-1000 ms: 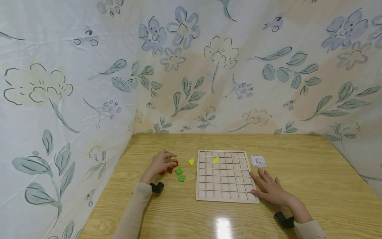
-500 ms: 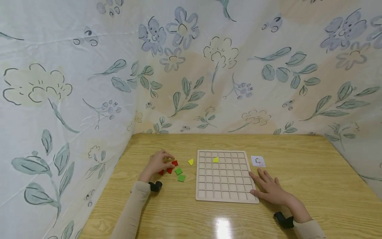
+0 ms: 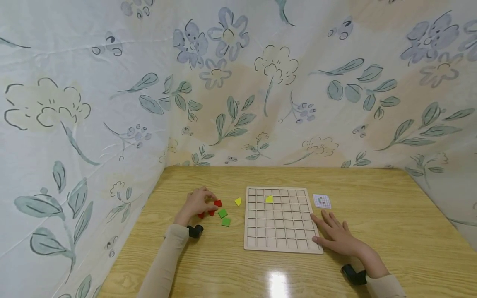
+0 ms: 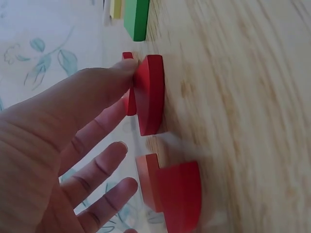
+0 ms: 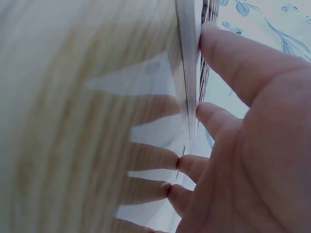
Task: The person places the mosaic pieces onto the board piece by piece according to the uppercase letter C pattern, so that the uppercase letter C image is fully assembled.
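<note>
My left hand (image 3: 196, 202) is pinching a red piece (image 3: 218, 203); more red, green and yellow pieces (image 3: 225, 222) are lying loose beside it. Rightward, the board (image 3: 280, 224) is holding one yellow tile (image 3: 269, 199), my outspread right hand (image 3: 338, 238) touching its edge.

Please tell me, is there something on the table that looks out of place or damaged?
Nothing looks spilled or broken. Mild untidiness at most: the loose yellow piece, green pieces and red pieces lie scattered at differing angles left of the board, while another yellow piece sits on it.
</note>
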A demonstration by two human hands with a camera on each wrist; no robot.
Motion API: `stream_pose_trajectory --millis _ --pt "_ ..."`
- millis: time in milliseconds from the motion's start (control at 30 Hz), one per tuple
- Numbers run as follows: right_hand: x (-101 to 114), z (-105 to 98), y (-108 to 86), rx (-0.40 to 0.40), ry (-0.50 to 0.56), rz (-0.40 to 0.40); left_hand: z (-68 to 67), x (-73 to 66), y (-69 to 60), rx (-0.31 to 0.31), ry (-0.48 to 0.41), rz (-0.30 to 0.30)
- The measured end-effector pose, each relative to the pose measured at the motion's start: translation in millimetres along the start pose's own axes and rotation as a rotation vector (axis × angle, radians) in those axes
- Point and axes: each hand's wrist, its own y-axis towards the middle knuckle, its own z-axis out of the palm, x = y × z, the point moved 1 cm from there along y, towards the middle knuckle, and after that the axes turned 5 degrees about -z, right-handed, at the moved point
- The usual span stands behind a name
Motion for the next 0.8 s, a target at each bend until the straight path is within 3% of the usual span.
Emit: stream_pose_trajectory --millis 333,800 --pt "0.4 -1.2 -0.4 0.009 0.003 0.003 0.8 -4.0 -0.9 -0.029 0.073 0.049" --pt "0.8 -2.0 -1.3 0.007 0.000 -0.002 3.0 -14.9 4.2 -0.063 0.065 0.096"
